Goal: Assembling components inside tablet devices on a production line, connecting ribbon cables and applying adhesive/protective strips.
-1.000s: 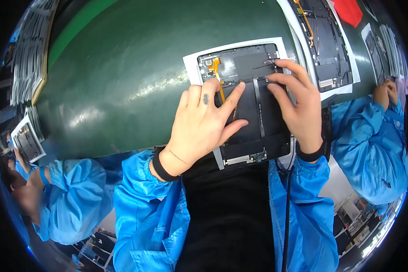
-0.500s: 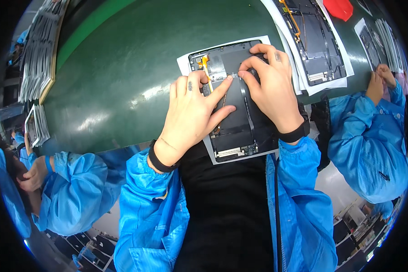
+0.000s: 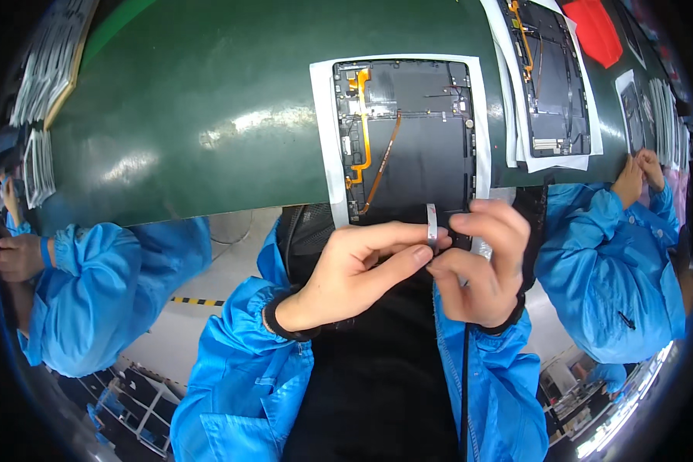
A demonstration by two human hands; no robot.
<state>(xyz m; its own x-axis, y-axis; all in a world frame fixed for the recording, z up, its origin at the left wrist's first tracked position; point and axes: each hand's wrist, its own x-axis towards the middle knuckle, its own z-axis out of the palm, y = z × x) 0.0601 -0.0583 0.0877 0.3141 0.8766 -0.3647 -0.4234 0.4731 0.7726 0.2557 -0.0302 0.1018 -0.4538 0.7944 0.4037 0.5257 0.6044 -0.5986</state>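
Observation:
A tablet's black back housing (image 3: 423, 158) lies on white sheet material (image 3: 327, 154), with an orange flex cable (image 3: 363, 131) along its left side and a thin brown cable (image 3: 383, 163) slanting beside it. At the housing's near edge, my left hand (image 3: 362, 266) pinches a narrow silver-grey ribbon cable (image 3: 432, 222) between thumb and forefinger; the strip stands up from the fingers. Close against its lower end is my right hand (image 3: 481, 266), fingers bent and tips drawn together. What those right fingertips grip is hidden.
Another housing (image 3: 550, 85) rests on stacked white sheets at the right, near a red piece (image 3: 595, 31). Panel stacks (image 3: 52, 65) stand at the far left of the green table (image 3: 208, 92). Co-workers in blue sit left (image 3: 108, 300) and right (image 3: 616, 269).
Both hands have drawn back from the housing's middle to its near edge. The dark ribbon cable that lay along its right half is off it, and a silver-grey strip is between my hands.

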